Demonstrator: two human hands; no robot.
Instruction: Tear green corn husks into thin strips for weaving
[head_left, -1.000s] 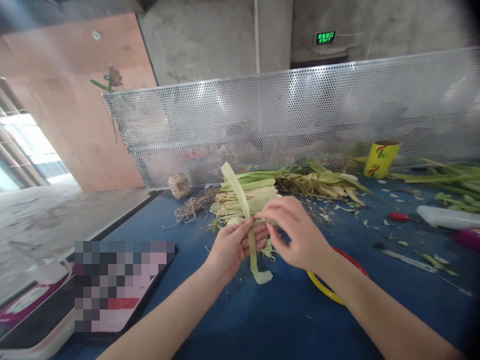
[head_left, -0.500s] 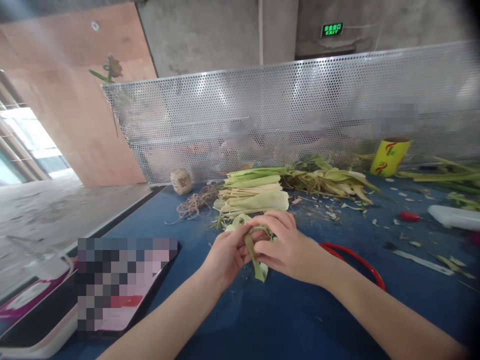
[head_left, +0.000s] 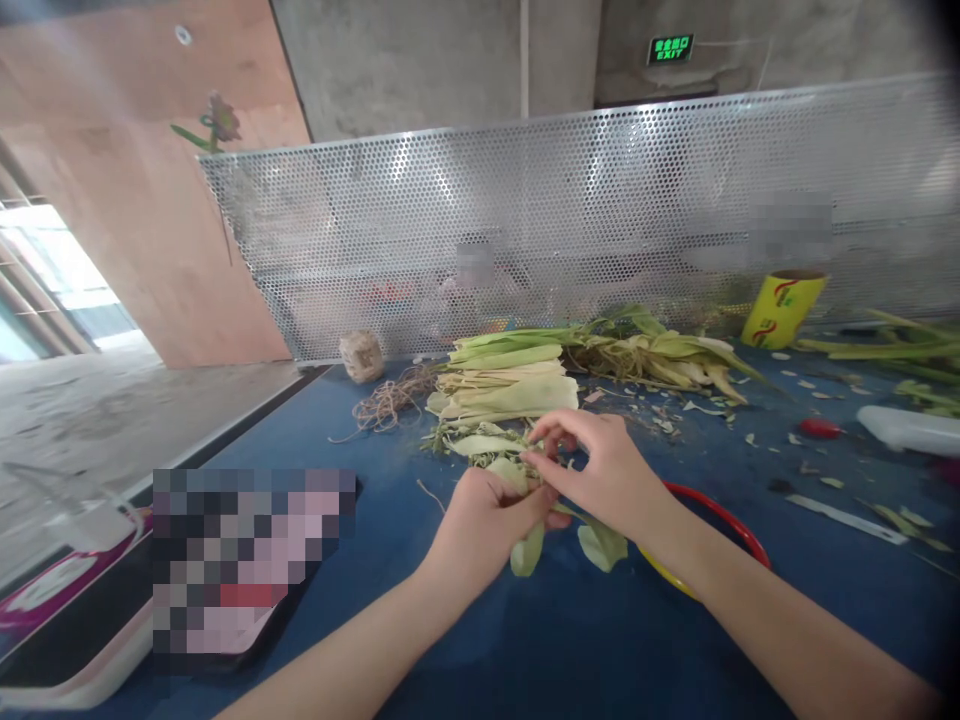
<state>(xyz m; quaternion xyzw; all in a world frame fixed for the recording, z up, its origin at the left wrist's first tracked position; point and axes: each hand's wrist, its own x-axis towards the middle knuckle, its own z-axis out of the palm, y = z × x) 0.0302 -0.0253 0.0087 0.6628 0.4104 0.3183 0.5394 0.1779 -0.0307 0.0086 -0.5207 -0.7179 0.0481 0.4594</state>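
Note:
My left hand [head_left: 487, 520] is closed, thumb against fingers, around a cluster of pale green husk pieces [head_left: 529, 550] low over the table. One rounded husk piece [head_left: 602, 546] sticks out to the right of the cluster. Just above it, my right hand [head_left: 604, 465] has its thumb and fingertips drawn together in a pinch; what lies between them is too small to make out. Behind both hands lies a stack of flattened corn husks [head_left: 510, 397], with small green leafy sprigs [head_left: 442, 440] in front of it.
A pile of husks [head_left: 660, 355] lies at the back, near a yellow roll [head_left: 784, 310]. Tangled twine [head_left: 394, 398] sits left. A tablet-like device [head_left: 255, 570] is near left. A red and yellow ring [head_left: 724, 510] lies partly under my right forearm. Perforated metal panel [head_left: 420, 240] borders the table.
My left hand has turned and shifted right, and my right hand has risen slightly. The husk pieces now spread below my hands where a single strip hung before.

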